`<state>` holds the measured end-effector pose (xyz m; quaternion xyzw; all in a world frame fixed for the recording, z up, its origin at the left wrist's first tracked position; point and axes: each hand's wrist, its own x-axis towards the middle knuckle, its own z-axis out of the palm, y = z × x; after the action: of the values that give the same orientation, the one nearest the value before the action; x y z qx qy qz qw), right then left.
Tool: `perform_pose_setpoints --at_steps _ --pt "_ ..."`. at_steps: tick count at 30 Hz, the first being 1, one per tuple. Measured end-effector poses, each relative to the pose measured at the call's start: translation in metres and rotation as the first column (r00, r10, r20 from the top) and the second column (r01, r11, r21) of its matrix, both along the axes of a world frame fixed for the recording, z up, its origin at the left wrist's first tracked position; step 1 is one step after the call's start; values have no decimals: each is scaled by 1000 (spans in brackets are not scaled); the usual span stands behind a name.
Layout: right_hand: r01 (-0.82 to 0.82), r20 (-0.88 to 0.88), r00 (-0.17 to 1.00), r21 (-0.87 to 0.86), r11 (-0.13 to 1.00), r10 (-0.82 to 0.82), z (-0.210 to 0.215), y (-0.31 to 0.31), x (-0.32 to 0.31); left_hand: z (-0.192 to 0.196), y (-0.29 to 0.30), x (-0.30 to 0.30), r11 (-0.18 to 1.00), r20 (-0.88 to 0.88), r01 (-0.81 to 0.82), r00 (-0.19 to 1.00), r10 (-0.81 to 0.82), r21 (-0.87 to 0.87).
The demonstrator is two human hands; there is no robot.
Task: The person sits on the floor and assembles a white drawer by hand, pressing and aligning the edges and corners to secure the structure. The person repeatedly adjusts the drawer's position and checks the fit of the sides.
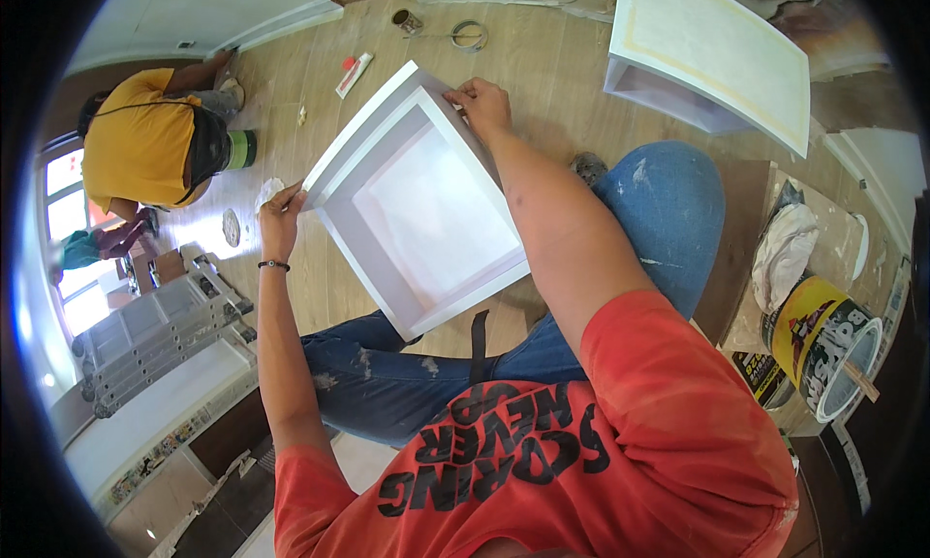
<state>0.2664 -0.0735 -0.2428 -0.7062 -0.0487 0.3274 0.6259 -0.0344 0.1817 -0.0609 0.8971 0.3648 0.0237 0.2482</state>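
A white open box (417,204), square and deep like a drawer, is tilted in front of me, its hollow side facing up toward me. My left hand (281,214) is closed on its left corner, fingers at the outer edge. Beside those fingers is a crumpled white scrap (269,190); whether they touch it I cannot tell. At the far right edge of the box, my right hand (481,108) is closed with fingertips and thumb pinching the rim. The box's lower corner is close to my bent legs in jeans.
A second white box (712,49) stands at the far right. Right of my knee are a yellow and black bucket (823,340) and a white cloth (783,253). Tape (469,37), a can (407,21) and a tube (355,76) lie beyond. A folded ladder (160,335) and a crouching co-worker (145,141) are left.
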Motion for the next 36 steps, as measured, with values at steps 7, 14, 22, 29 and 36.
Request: perform_pose_setpoints --at_steps 7,14,22,29,36 --pt "-69 326 924 -371 926 200 11 -2 0 6 -10 8 999 -45 -27 999 29 35" --pt "-42 165 975 -514 857 146 -20 4 2 11 -17 16 996 -77 9 997 -2 91" --pt "-126 38 987 -416 900 155 -19 2 -2 5 -10 8 999 -51 -17 999 19 37" --pt "46 -135 989 -121 992 -62 -76 30 4 2 -5 12 1000 -18 -19 1000 19 1" --pt "23 -157 986 -180 983 -52 -65 32 0 -1 -3 4 998 10 -48 999 49 -26"
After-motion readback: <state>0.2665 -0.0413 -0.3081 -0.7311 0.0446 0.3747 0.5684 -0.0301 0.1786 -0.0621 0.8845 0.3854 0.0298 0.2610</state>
